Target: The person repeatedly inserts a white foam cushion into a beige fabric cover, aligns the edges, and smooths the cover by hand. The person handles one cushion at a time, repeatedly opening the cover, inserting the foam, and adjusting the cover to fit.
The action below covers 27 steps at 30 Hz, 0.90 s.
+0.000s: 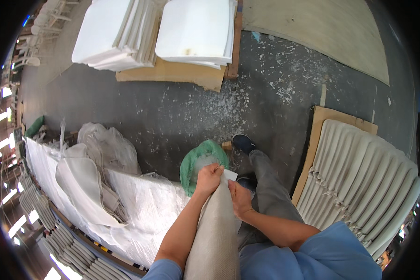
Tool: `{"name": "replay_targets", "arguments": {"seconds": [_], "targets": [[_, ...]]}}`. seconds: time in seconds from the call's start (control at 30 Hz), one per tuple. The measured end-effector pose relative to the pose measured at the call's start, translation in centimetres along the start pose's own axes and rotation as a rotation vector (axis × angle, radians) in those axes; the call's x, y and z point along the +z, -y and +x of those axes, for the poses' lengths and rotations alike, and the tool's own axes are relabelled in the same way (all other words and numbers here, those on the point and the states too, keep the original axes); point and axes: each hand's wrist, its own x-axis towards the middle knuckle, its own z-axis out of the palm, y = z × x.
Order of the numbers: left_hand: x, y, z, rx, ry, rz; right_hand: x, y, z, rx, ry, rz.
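Observation:
A long cream panel (213,238) with a woven-looking surface stands between my forearms, rising toward me from my hands and seen nearly edge-on. My left hand (210,179) is closed in a pinch at its far tip. On the right side of that tip, my right hand (241,199) is wrapped round the edge, its thumb toward the left hand. A small white flat piece (230,175) shows just beyond the fingers; I cannot tell whether it is held. Below my left hand lies a green mesh sack (188,166) with whitish scraps in its mouth.
At left, a long surface under clear plastic sheeting (144,210) bears curved pale pieces (81,182). Pale curved panels (359,177) are stacked on cardboard at right. White panels (196,28) lie stacked on cardboard ahead. White debris dots the grey floor (172,107); a wood block (227,145) lies near my shoe.

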Motion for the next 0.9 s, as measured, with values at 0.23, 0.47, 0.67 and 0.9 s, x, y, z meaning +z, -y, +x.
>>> {"name": "replay_targets", "arguments": {"seconds": [0.23, 0.47, 0.67, 0.9], "targets": [[-0.5, 0.5, 0.4, -0.017, 0.007, 0.009, -0.8, 0.5, 3.6, 0.148, -0.11, -0.015], [0.2, 0.6, 0.7, 0.009, -0.06, 0.095, 0.0, -0.4, 4.5, 0.123, -0.141, -0.151], [0.1, -0.4, 1.5, -0.085, 0.041, 0.232, 0.4, -1.0, 5.1, 0.181, -0.123, -0.183], [0.5, 0.9, 2.9, -0.068, 0.044, 0.371, 1.9, -2.5, 7.3, 0.115, -0.071, -0.168]]}}
